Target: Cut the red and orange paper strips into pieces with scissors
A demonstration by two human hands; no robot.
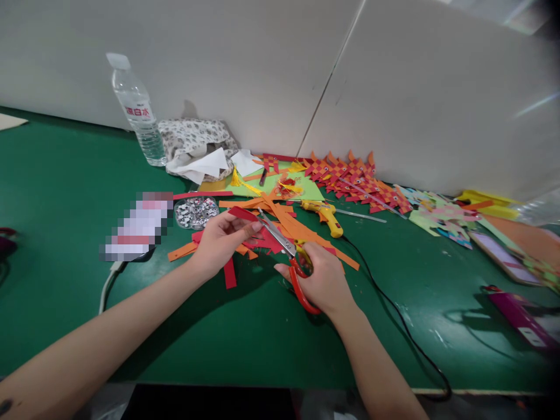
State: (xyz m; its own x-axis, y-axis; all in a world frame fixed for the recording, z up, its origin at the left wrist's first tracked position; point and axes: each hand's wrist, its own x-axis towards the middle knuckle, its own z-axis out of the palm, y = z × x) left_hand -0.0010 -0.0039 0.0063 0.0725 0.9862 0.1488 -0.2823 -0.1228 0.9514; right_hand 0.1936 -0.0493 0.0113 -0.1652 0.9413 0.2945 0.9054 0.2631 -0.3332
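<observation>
Pinched in my left hand [222, 240] is a red paper strip [243, 214], held above a scatter of paper pieces. My right hand [326, 274] grips a pair of scissors [284, 240] by its red handle, fingers closed round it. The scissor blades point up and left, their tips beside the red strip near my left fingertips. Whether the blades touch the strip I cannot tell. Beneath and behind both hands lie orange paper strips [295, 224], and another red strip [230, 273] lies below my left hand.
A yellow glue gun [324, 216] with a black cord lies right of the strips. Behind it are woven red-and-orange paper fish [350, 178]. A box of googly eyes [196, 211], a phone [140, 227], a water bottle [139, 114] and a patterned pouch [192, 137] stand left on the green table [245, 350].
</observation>
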